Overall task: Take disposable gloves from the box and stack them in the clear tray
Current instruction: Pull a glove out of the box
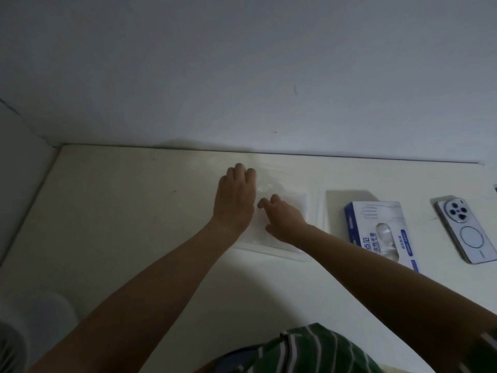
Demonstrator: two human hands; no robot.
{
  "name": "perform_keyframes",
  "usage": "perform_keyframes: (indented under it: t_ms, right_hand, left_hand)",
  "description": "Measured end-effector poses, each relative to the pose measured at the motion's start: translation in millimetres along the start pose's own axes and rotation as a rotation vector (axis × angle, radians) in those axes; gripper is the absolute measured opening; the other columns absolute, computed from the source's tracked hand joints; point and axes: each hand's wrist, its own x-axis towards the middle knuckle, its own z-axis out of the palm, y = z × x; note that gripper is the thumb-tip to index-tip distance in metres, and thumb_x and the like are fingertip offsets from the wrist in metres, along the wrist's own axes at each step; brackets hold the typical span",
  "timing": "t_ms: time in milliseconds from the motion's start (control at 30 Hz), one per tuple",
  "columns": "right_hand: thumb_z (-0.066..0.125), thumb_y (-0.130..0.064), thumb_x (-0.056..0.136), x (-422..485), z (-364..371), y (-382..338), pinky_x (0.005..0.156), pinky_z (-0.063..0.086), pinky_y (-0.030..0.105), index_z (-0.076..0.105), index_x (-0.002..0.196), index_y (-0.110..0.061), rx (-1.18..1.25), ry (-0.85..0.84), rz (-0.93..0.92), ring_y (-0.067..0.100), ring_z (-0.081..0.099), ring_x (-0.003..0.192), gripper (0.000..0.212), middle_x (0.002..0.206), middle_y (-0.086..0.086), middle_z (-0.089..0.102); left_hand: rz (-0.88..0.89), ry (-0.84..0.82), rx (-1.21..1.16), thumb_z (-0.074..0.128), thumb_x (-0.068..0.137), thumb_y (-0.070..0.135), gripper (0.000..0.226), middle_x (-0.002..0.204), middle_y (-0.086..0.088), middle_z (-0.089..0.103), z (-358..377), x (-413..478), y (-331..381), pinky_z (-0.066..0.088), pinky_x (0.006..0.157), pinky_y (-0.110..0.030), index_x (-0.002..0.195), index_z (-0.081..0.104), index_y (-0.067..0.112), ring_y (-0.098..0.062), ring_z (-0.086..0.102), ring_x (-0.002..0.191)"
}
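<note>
Nearest is a green striped shirt (309, 348). From there both bare forearms reach out over the pale worktop (121, 211).

The tray (271, 251) lies under both hands, its clear rim faint against the surface. The right hand (282, 220) is low over the tray's middle with its fingers bent and the tips down on the film. I cannot tell whether they pinch a glove or only press it. The left hand (235, 200) lies flatter over the tray's far left part, fingers nearly straight and close together, holding nothing and seemingly pressing down.

The gloves (270, 188) show between and just beyond the hands as a crinkled, see-through patch inside the tray.

They look like thin plastic film: nearly weightless, limp, slippery layer on layer, and apt to cling to skin or lift with any draught. A light pinch at a cuff or edge should be enough to lift one. Flat fingers suit smoothing the stack, and one hand pinning it would keep it from sliding.

The box (376, 227) sits to the right, near the tray but apart from it, with film showing in its top opening. A phone (465, 230) lies face down beyond that. A bare wall (242, 76) rises behind the worktop.
</note>
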Motion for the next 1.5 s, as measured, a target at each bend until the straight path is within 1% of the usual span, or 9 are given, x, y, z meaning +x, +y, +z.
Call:
perform_keyframes:
  t_ms: [67, 133, 267, 500, 833, 967, 1067, 1233, 1500]
  right_hand:
    - [0.058, -0.006, 0.088, 4, 2, 0, 0.076, 0.054, 0.036, 0.037, 0.140, -0.013, 0.003, -0.009, -0.004, 0.023, 0.054, 0.093, 0.057, 0.121, 0.012, 0.044]
    - [0.062, -0.009, 0.087, 7, 4, -2, 0.075, 0.051, 0.034, 0.032, 0.143, -0.013, -0.002, -0.041, 0.008, 0.026, 0.052, 0.101, 0.064, 0.125, 0.013, 0.041]
    - [0.071, -0.019, 0.083, 6, 7, 4, 0.086, 0.046, 0.038, 0.026, 0.145, -0.016, -0.083, -0.110, 0.084, 0.033, 0.040, 0.125, 0.077, 0.139, 0.015, 0.029]
    - [0.063, -0.024, 0.089, 0, 18, 11, 0.110, 0.032, 0.042, -0.008, 0.154, -0.014, -0.191, -0.187, 0.172, 0.044, 0.023, 0.135, 0.097, 0.151, 0.019, 0.012]
    - [0.057, -0.020, 0.093, -3, 7, 8, 0.109, 0.032, 0.041, -0.010, 0.154, -0.008, -0.213, -0.184, 0.138, 0.042, 0.024, 0.136, 0.092, 0.152, 0.023, 0.011]
    - [0.057, -0.010, 0.091, -17, -11, 3, 0.103, 0.040, 0.039, 0.028, 0.146, 0.001, -0.237, -0.164, 0.030, 0.038, 0.033, 0.131, 0.064, 0.142, 0.024, 0.030]
    - [0.060, -0.011, 0.089, -30, -41, 6, 0.092, 0.050, 0.036, 0.056, 0.127, -0.009, -0.068, 0.031, -0.156, 0.025, 0.048, 0.115, 0.038, 0.127, 0.011, 0.048]
    - [0.058, -0.015, 0.089, -65, -92, 52, 0.077, 0.053, 0.035, 0.071, 0.100, -0.020, 0.262, 0.357, -0.165, 0.013, 0.059, 0.077, 0.018, 0.094, -0.001, 0.067]
    - [0.062, -0.017, 0.089, -139, -46, 195, 0.079, 0.053, 0.033, 0.071, 0.103, -0.020, 0.169, 0.250, 0.185, 0.017, 0.063, 0.084, 0.017, 0.101, 0.003, 0.067]
  left_hand:
    - [0.120, -0.060, -0.063, 0.052, 0.084, 0.002, 0.028, 0.104, -0.010, 0.051, 4, 3, 6, 0.042, 0.069, -0.030, 0.110, 0.049, 0.011, -0.025, 0.054, 0.092]
    - [0.049, -0.316, -0.140, 0.058, 0.087, 0.006, 0.030, 0.109, -0.012, 0.051, 12, 8, 8, 0.042, 0.069, -0.031, 0.114, 0.047, 0.011, -0.030, 0.058, 0.098]
    - [-0.047, -0.732, -0.145, 0.083, 0.071, 0.027, 0.095, 0.139, -0.018, 0.025, 37, 8, -8, 0.045, 0.096, -0.042, 0.143, 0.023, 0.016, -0.040, 0.043, 0.123]
    - [-0.063, -0.743, -0.082, 0.087, 0.066, 0.026, 0.123, 0.148, -0.023, 0.007, 53, 6, -17, 0.037, 0.105, -0.043, 0.152, 0.000, 0.017, -0.042, 0.028, 0.134]
    - [-0.162, -0.792, -0.076, 0.079, 0.076, 0.036, 0.124, 0.150, -0.025, 0.003, 49, -8, -8, 0.031, 0.112, -0.044, 0.151, -0.015, 0.007, -0.045, 0.023, 0.136]
    - [-0.219, -0.697, -0.123, 0.077, 0.078, 0.031, 0.098, 0.143, -0.022, 0.020, 25, -8, -5, 0.043, 0.099, -0.041, 0.150, 0.015, 0.007, -0.039, 0.042, 0.125]
    - [-0.229, -0.390, -0.085, 0.059, 0.088, 0.022, 0.043, 0.123, -0.015, 0.046, 1, -3, 7, 0.046, 0.079, -0.037, 0.126, 0.046, 0.007, -0.031, 0.054, 0.107]
    - [-0.227, 0.060, -0.304, 0.054, 0.090, 0.022, 0.011, 0.090, 0.002, 0.062, -36, 9, 62, 0.040, 0.064, -0.029, 0.100, 0.055, 0.018, -0.020, 0.058, 0.079]
    - [0.123, -0.317, -0.530, 0.059, 0.087, 0.026, 0.005, 0.085, 0.006, 0.065, -23, 5, 200, 0.043, 0.063, -0.027, 0.090, 0.060, 0.022, -0.019, 0.063, 0.080]
